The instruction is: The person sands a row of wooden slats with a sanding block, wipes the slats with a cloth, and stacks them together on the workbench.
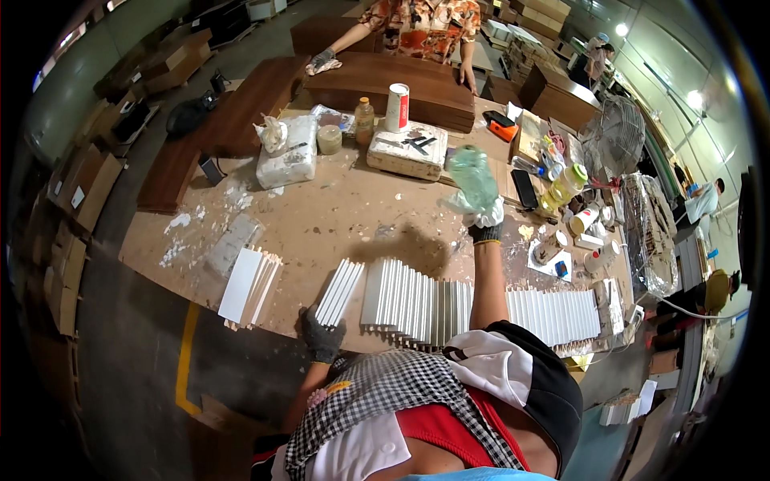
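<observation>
My left hand (323, 335), in a dark grey glove, closes on the near end of a small bundle of white strips (340, 293) at the table's front edge. My right hand (486, 232), gloved too, reaches out over the table and grips a crumpled white cloth (488, 215). Against that cloth is a translucent green plastic bottle (473, 178); whether my fingers also hold it is hidden. A long row of white strips (409, 305) lies side by side along the front edge, partly behind my right forearm. Left of the bundle sits another stack of strips (253, 287) with a white face.
Across the table a person (425, 32) touches dark brown panels (393, 84) with a gloved hand and a cloth. White-smeared blocks (407, 151), a white can (398, 108) and jars stand mid-table. A phone (524, 189), a yellow-green bottle (564, 188), cups and a fan (613, 132) are at right.
</observation>
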The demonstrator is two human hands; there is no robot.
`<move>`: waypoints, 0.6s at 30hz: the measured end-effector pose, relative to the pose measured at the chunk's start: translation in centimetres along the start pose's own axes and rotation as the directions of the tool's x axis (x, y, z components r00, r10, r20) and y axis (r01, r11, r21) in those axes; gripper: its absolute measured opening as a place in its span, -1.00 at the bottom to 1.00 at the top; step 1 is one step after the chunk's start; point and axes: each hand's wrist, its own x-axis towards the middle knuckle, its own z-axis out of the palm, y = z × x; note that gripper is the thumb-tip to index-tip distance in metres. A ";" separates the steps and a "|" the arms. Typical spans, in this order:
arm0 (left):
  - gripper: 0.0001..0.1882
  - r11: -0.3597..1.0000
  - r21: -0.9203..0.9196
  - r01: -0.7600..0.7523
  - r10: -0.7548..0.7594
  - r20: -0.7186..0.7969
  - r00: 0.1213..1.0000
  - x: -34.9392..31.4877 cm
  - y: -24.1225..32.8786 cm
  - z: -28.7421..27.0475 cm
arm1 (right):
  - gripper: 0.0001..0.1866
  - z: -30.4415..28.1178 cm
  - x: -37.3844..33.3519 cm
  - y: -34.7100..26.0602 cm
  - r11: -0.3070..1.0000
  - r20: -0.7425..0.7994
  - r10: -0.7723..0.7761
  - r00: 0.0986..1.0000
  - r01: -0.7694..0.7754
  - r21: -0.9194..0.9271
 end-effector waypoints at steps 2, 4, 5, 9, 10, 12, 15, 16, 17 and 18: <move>-0.27 1.000 -0.007 -0.006 0.006 -0.006 1.000 0.2 0.1 0.1 | -0.67 0.0 -0.7 -0.1 0.999 -0.001 0.028 1.000 -0.028 0.038; -0.28 1.000 -0.013 -0.008 0.008 -0.012 1.000 0.3 0.5 0.0 | -0.67 -0.2 -1.3 0.4 0.994 -0.046 0.101 0.994 -0.099 0.043; -0.28 1.000 0.011 -0.016 0.016 -0.010 1.000 0.4 0.8 -0.1 | -0.67 -0.3 -1.6 0.6 0.988 -0.084 0.153 0.985 -0.149 0.049; -0.08 0.994 0.049 0.093 -0.099 0.115 0.988 -0.6 -0.4 -0.1 | -0.66 -0.6 -1.9 0.8 0.907 -0.288 0.416 0.862 -0.372 0.197; -0.08 0.994 0.049 0.094 -0.099 0.114 0.989 -0.7 -0.5 -0.1 | -0.66 -0.7 -1.6 0.5 0.888 -0.360 0.459 0.812 -0.413 0.201; -0.11 0.989 0.054 0.138 -0.145 0.134 0.980 -0.9 -0.8 -0.2 | -0.67 0.8 -0.6 -2.5 0.867 -0.396 0.363 0.844 -0.461 -0.188; -0.15 0.998 0.025 0.057 -0.058 0.082 0.995 -0.6 -0.7 0.0 | -0.67 2.2 0.6 -4.2 0.732 0.012 -0.004 1.000 0.012 -0.681; -0.15 0.998 0.023 0.054 -0.056 0.083 0.995 -0.5 -0.6 0.1 | -0.68 2.5 0.4 -3.9 0.691 0.163 -0.066 0.984 0.163 -0.705; -0.16 0.997 0.031 0.076 -0.079 0.109 0.991 -0.5 -0.4 0.2 | -0.69 2.4 0.3 -3.7 0.648 0.252 -0.002 0.968 0.193 -0.737; -0.18 0.994 0.045 0.101 -0.106 0.129 0.986 -0.6 -0.8 0.2 | -0.69 2.8 0.4 -3.7 0.609 0.339 0.063 0.939 0.233 -0.758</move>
